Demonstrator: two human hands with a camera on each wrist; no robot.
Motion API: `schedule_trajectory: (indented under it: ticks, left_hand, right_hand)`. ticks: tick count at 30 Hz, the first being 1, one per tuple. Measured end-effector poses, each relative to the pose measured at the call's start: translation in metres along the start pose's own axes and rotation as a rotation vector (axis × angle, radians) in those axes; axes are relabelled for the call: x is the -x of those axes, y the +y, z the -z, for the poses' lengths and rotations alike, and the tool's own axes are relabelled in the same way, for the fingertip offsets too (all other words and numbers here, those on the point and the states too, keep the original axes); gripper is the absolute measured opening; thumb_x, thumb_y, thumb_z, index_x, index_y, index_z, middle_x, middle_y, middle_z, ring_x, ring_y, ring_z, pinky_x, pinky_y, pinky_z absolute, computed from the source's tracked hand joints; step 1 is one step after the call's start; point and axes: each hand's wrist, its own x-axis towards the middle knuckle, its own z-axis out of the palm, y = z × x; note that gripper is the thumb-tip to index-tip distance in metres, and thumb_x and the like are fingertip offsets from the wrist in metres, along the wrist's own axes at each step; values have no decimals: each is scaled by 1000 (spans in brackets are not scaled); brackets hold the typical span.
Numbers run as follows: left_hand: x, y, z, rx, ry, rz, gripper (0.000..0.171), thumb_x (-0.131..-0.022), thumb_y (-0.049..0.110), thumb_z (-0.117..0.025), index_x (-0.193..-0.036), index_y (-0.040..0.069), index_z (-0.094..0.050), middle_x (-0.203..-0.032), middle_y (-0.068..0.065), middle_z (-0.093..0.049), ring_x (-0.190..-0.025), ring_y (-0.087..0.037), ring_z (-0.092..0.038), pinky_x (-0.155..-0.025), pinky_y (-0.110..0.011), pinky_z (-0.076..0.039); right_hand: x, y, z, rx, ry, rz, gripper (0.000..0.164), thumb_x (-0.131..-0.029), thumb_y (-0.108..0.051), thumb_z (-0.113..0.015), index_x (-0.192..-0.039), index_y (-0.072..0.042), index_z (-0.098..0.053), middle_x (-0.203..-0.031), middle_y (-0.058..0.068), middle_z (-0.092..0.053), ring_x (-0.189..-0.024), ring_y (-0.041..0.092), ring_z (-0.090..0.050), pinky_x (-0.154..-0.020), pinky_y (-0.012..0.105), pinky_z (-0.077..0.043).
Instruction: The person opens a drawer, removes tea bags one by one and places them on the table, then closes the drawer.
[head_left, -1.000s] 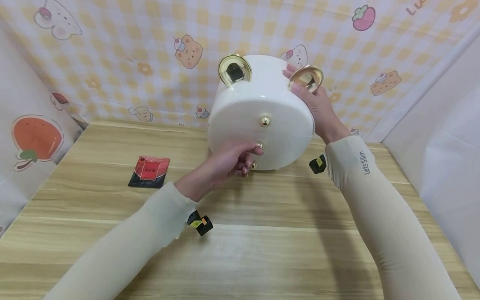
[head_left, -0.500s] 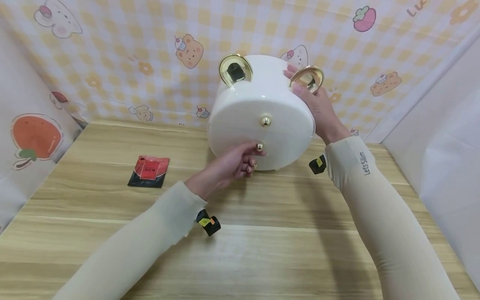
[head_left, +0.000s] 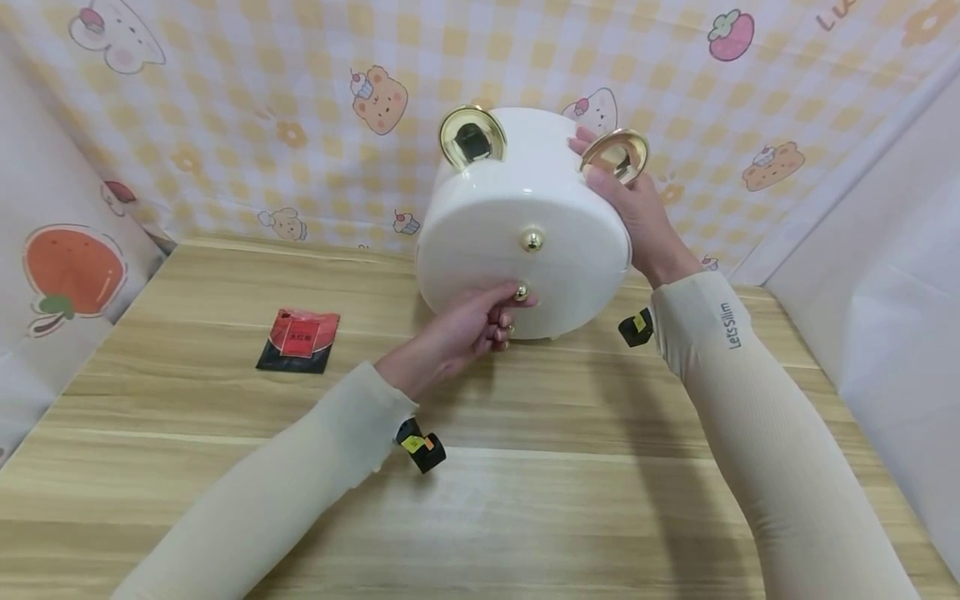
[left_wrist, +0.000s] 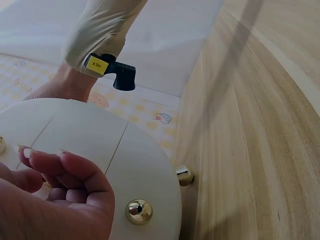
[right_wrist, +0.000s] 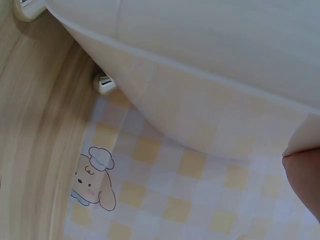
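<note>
A white, round-fronted drawer box (head_left: 555, 283) with two gold ears stands at the back of the table. Seams split its front into drawers in the left wrist view. Gold knobs run down the front: the top knob (head_left: 532, 241), the middle knob (head_left: 521, 292) and the bottom knob (left_wrist: 139, 211). My left hand (head_left: 465, 332) pinches the middle knob between thumb and forefinger, other fingers curled below. My right hand (head_left: 641, 217) grips the box's upper right side by the right ear (head_left: 630, 154), thumb in front, fingertips behind. The drawers look flush with the front.
A red and black sachet (head_left: 298, 342) lies on the wooden table (head_left: 525, 517) left of the box. Behind the box hangs a yellow checked cloth (head_left: 285, 167). White walls stand at both sides. Small gold feet (left_wrist: 185, 175) hold the box up.
My left hand has shifted slightly right at the middle knob, its forefinger reaching further under it. My right hand and the box have stayed in place.
</note>
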Motion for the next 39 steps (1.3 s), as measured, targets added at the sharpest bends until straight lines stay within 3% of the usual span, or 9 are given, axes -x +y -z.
schedule_trajectory:
  ticks: [9, 15, 24, 39]
  left_hand:
    - [-2, -4, 1, -9, -3, -5, 39, -99, 32, -47, -119, 1, -62, -63, 4, -40, -58, -9, -37, -58, -22, -36]
    - [1, -6, 3, -36, -16, -13, 41, -101, 33, -45, -121, 1, -61, -63, 3, -40, -59, -10, -36, -60, -23, -36]
    - [11, -9, 3, -68, -19, -9, 41, -101, 33, -44, -118, 2, -62, -63, 3, -41, -56, -9, -36, -59, -23, -37]
    - [34, -20, -2, -134, -55, -30, 39, -100, 34, -45, -116, 4, -64, -62, 2, -42, -57, -11, -38, -59, -25, -39]
  right_hand:
    - [-1, 1, -1, -48, -11, -7, 44, -93, -20, -60, -135, -8, -56, -150, -7, -40, -138, 12, -37, -103, 26, -36]
    - [-3, 1, -2, -44, -11, 1, 43, -93, -18, -60, -135, -7, -56, -150, -4, -40, -139, 8, -34, -108, 26, -28]
    - [-2, 0, -2, -50, -14, 10, 43, -93, -17, -59, -135, -7, -56, -151, -4, -39, -140, 9, -33, -109, 26, -28]
    - [-1, -1, 0, -81, -27, 0, 45, -94, -17, -59, -137, -5, -53, -151, -5, -38, -138, 12, -37, -102, 27, -38]
